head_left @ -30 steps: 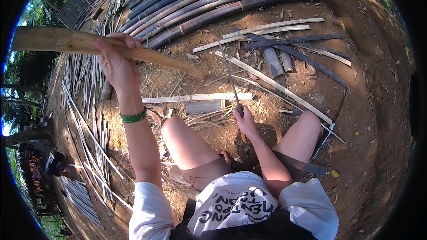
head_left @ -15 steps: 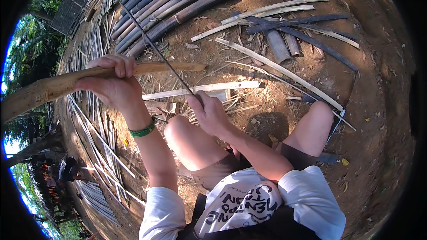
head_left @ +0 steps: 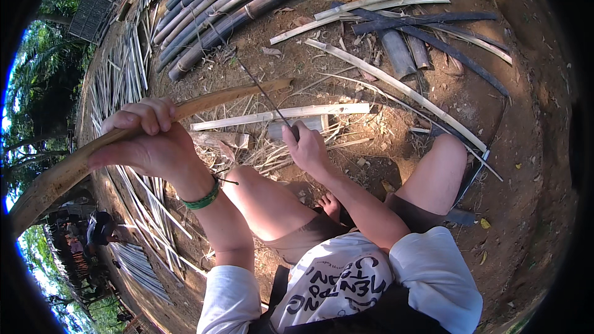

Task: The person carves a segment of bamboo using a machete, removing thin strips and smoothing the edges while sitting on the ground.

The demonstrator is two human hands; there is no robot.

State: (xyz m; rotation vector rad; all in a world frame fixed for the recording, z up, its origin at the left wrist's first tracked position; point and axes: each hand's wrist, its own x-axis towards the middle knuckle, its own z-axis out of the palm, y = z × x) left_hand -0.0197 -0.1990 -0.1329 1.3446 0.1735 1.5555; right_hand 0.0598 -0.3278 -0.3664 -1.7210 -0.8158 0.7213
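Note:
My left hand (head_left: pixel 148 148), with a green band at the wrist, is closed round a long tan bamboo strip (head_left: pixel 55 179). The strip is raised and bowed by the lens; its wide end runs out at the left rim, and its narrow end points right. In my right hand (head_left: pixel 309 151), closed round a dark handle, is a long knife (head_left: pixel 257 81) with a slim dark blade seen nearly edge-on. The blade crosses the strip near its narrow end; I cannot tell whether they touch. Both hands are above my bent knees.
Thick bamboo poles (head_left: pixel 238 15) lie in a row at the far left. Pale split strips (head_left: pixel 396 86) and dark strips (head_left: pixel 445 52) lie across the dirt ahead. Shavings (head_left: pixel 278 154) litter the ground by my knee. More slats (head_left: pixel 139 272) and a person (head_left: pixel 99 229) are at the left.
My left hand has moved left and slightly down, and the strip's wide end has dropped. My right hand has shifted slightly right and down; the knife blade now looks shorter, its angle changed.

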